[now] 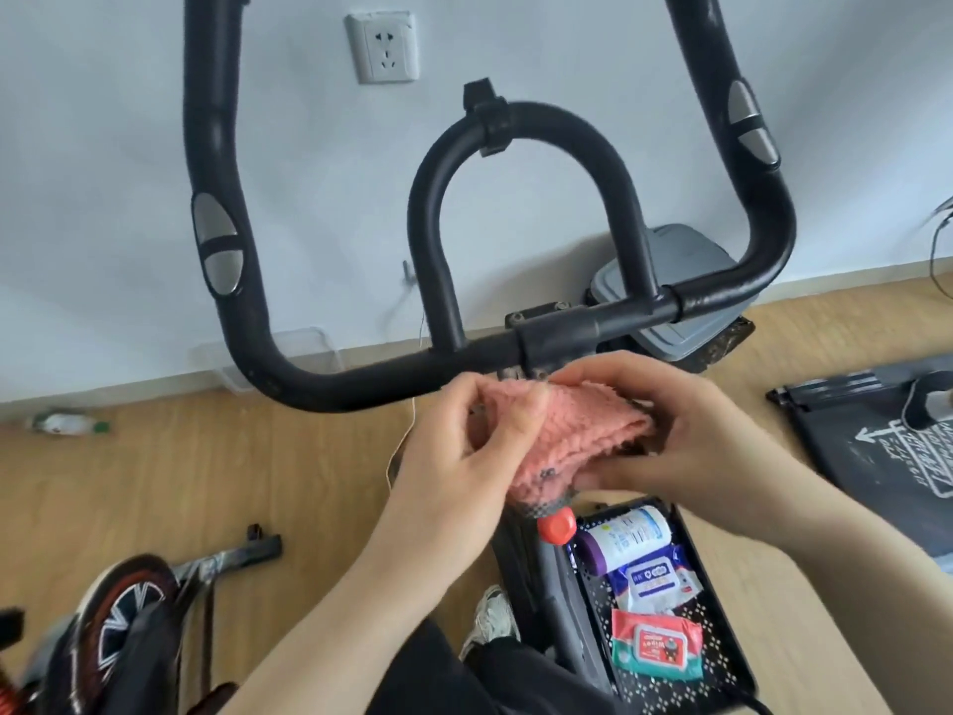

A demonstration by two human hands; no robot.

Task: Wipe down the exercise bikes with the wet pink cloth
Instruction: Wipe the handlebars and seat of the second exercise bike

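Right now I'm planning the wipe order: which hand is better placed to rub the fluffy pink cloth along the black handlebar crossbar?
Probably the left hand: it pinches the fluffy pink cloth directly below the black handlebar crossbar; the right hand only supports it.

A pale wall (129, 147) with a socket (382, 48) rises beyond the hands. Wood-look floor (206, 482) lies below them.

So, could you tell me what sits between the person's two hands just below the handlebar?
In the head view, the pink cloth lies between them, bunched and gripped by the left hand and right hand.
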